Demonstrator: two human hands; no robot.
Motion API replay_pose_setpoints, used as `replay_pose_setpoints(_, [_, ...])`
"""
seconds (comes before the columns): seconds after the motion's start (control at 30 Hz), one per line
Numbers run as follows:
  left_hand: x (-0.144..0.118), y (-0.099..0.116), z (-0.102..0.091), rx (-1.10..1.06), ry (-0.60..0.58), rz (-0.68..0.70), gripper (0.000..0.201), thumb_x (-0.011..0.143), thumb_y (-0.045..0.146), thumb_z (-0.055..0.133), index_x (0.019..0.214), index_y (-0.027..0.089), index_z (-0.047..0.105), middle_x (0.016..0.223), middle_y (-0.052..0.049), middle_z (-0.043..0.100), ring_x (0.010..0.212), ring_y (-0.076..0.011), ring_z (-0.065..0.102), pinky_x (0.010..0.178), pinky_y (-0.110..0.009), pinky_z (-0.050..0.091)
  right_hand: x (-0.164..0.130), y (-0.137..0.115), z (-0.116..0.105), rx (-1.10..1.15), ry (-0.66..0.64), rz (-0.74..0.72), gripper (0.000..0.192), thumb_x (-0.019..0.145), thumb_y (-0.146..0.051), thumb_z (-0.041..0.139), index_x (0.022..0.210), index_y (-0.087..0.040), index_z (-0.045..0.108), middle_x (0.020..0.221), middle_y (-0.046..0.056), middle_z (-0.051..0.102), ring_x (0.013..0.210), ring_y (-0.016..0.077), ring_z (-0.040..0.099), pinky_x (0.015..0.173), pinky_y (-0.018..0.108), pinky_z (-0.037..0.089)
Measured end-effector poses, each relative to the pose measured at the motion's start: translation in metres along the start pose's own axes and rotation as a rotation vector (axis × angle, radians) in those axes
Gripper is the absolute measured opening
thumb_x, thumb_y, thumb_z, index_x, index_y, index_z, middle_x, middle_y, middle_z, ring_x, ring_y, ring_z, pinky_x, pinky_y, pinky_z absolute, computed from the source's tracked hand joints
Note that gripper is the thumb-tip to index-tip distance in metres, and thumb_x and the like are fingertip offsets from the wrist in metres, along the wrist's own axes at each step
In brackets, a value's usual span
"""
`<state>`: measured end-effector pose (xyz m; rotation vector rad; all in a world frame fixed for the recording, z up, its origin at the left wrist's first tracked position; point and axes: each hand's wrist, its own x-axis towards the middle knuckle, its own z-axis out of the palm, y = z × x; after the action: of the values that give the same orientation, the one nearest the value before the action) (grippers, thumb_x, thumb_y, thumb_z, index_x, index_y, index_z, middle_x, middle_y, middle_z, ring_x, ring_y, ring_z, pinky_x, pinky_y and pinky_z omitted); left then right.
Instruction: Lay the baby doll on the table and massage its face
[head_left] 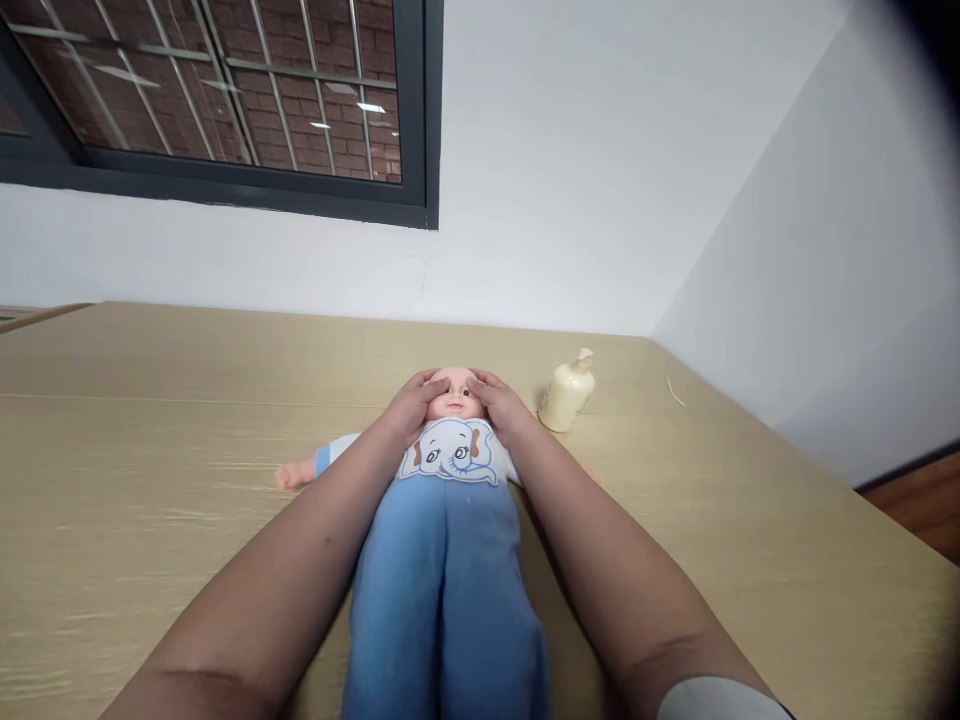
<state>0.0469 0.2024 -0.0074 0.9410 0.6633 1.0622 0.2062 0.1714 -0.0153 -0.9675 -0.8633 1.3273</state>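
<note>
A baby doll lies on its back on the table, its head away from me. It has blue trousers and a white top with an elephant face on the chest. My left hand cups the left side of the doll's head, and my right hand cups the other side. Both thumbs rest on the face near the eyes; the remaining fingers are partly hidden behind the head. One doll hand sticks out beyond my left forearm, while my right forearm covers most of the other arm.
A pale yellow pump bottle stands on the wood-coloured table, just right of the doll's head. Farther right lies a thin pale strip. White walls rise behind and at the right, with a barred window at upper left.
</note>
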Motion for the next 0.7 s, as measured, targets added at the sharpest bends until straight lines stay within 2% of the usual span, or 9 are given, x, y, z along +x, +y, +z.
replay_pose_setpoints(0.17, [0.001, 0.002, -0.005, -0.060, -0.086, -0.018, 0.053, 0.069, 0.024, 0.085, 0.117, 0.013, 0.065, 0.103, -0.018, 0.074, 0.090, -0.0318, 0.073, 0.081, -0.045, 0.059, -0.007, -0.008, -0.001, 0.060, -0.029, 0.051, 0.052, 0.074, -0.025, 0.077, 0.124, -0.023, 0.062, 0.112, 0.008, 0.073, 0.101, 0.0267, 0.071, 0.092, 0.044, 0.059])
replay_pose_setpoints(0.37, [-0.003, 0.005, -0.007, -0.045, -0.118, -0.016, 0.063, 0.069, 0.024, 0.083, 0.127, 0.012, 0.062, 0.113, -0.020, 0.072, 0.097, -0.0338, 0.072, 0.087, -0.048, 0.059, -0.010, -0.011, -0.006, 0.088, -0.048, 0.107, 0.070, 0.072, -0.020, 0.078, 0.138, -0.022, 0.054, 0.121, 0.010, 0.071, 0.107, 0.0271, 0.070, 0.097, 0.044, 0.057])
replay_pose_setpoints(0.43, [-0.006, 0.006, -0.007, -0.012, -0.118, -0.016, 0.071, 0.068, 0.024, 0.084, 0.134, 0.013, 0.058, 0.118, -0.020, 0.070, 0.101, -0.0341, 0.072, 0.089, -0.047, 0.059, -0.010, -0.011, -0.007, 0.052, -0.096, 0.077, 0.077, 0.071, -0.023, 0.083, 0.140, -0.022, 0.051, 0.127, 0.010, 0.069, 0.112, 0.0274, 0.069, 0.100, 0.044, 0.056])
replay_pose_setpoints(0.53, [-0.010, 0.007, -0.007, 0.070, -0.120, -0.011, 0.091, 0.064, 0.021, 0.088, 0.146, 0.015, 0.048, 0.135, -0.021, 0.062, 0.112, -0.0347, 0.068, 0.094, -0.045, 0.057, -0.011, -0.011, -0.008, -0.074, -0.236, 0.005, 0.082, 0.066, -0.029, 0.090, 0.138, -0.024, 0.052, 0.129, 0.009, 0.068, 0.113, 0.0291, 0.068, 0.099, 0.044, 0.056])
replay_pose_setpoints(0.6, [-0.012, 0.007, -0.008, 0.141, -0.132, -0.007, 0.106, 0.058, 0.019, 0.091, 0.152, 0.017, 0.042, 0.145, -0.021, 0.055, 0.120, -0.0366, 0.064, 0.097, -0.045, 0.056, -0.012, -0.012, -0.009, -0.175, -0.327, -0.027, 0.081, 0.064, -0.032, 0.092, 0.135, -0.026, 0.054, 0.126, 0.008, 0.069, 0.112, 0.0303, 0.068, 0.096, 0.044, 0.057])
replay_pose_setpoints(0.7, [-0.012, 0.008, -0.011, 0.256, -0.155, 0.014, 0.116, 0.053, 0.021, 0.093, 0.155, 0.019, 0.039, 0.148, -0.020, 0.054, 0.124, -0.0394, 0.061, 0.098, -0.048, 0.055, -0.014, -0.016, -0.013, -0.277, -0.373, -0.059, 0.077, 0.065, -0.034, 0.092, 0.132, -0.027, 0.055, 0.127, 0.008, 0.068, 0.116, 0.0307, 0.066, 0.096, 0.044, 0.057])
